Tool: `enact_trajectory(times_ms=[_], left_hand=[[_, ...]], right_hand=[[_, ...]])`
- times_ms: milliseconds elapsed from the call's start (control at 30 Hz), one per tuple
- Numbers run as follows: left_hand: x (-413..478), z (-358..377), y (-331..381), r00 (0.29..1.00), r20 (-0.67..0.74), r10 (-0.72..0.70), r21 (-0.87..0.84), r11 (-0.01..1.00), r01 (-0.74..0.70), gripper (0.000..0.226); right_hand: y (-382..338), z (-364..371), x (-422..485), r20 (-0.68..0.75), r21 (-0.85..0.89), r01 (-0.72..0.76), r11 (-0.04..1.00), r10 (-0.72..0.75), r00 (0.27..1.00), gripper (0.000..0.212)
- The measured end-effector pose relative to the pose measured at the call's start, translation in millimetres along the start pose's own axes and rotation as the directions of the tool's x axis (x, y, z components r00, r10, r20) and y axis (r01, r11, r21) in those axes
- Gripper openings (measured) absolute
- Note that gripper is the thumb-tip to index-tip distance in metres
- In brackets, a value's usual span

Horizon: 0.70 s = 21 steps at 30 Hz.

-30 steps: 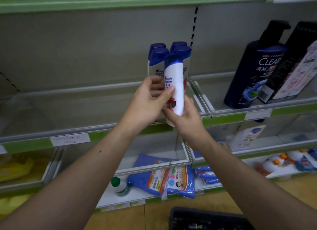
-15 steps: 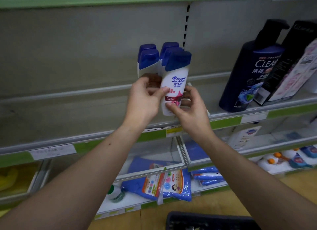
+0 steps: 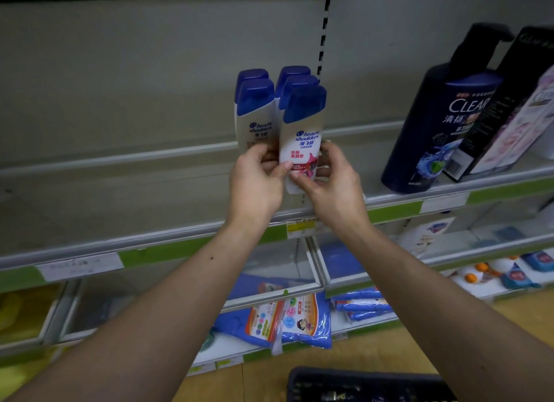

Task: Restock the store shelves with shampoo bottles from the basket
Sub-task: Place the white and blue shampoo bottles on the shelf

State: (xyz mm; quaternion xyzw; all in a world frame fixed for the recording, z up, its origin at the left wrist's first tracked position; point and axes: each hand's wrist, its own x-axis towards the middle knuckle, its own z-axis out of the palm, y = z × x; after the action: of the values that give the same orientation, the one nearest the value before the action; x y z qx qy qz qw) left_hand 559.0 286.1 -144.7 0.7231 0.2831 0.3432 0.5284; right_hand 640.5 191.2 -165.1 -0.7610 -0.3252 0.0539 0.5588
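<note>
The left hand (image 3: 257, 183) and right hand (image 3: 333, 181) pinch the front shampoo bottle (image 3: 301, 137) low down, centre frame; a hard shove could topple the back bottles (image 3: 254, 101) just behind.

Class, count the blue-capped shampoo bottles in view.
5. One bottle held by the left hand and right hand; two behind it; two to their left. More may be hidden.

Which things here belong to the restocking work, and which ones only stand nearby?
Job: white blue-capped shampoo bottle, pinched by left hand and right hand; four matching bottles already shelved; grey metal shelf; dark plastic basket.
Nearby: dark blue Clear pump bottle; blue refill pouches; black carton.
</note>
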Motion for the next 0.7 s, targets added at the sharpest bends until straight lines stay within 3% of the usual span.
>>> enact_trajectory(times_ms=[267,367,500,600,700], left_hand=[[-7.3,-3.4,-2.2,0.997,-0.076,0.018,0.13,0.991,-0.008,0.017],[-18.0,-8.8,-2.1,0.99,-0.134,0.037,0.136,0.991,-0.019,0.016],[-49.4,-6.6,-0.2,0.996,-0.009,0.092,0.02,0.996,-0.091,0.008],[-82.2,6.2,-5.3,0.993,0.101,0.054,-0.132,0.99,-0.041,0.016],[-124.3,26.9,-27.8,0.984,0.181,-0.011,-0.167,0.985,0.042,0.019]], right_hand=[[0.7,-2.4,-4.3,0.0,-0.061,-0.041,0.997,0.041,0.999,0.052],[-3.2,-9.2,-14.6,-0.067,-0.038,-0.058,0.998,0.055,0.996,0.051],[-12.0,-27.5,-40.8,-0.168,0.133,0.045,0.99,-0.022,0.986,0.006],[-4.3,-40.7,-66.9,-0.184,0.261,0.02,0.965,0.03,0.983,0.024],[24.6,-55.0,-105.7,-0.133,0.313,-0.061,0.948,0.108,0.985,0.033]])
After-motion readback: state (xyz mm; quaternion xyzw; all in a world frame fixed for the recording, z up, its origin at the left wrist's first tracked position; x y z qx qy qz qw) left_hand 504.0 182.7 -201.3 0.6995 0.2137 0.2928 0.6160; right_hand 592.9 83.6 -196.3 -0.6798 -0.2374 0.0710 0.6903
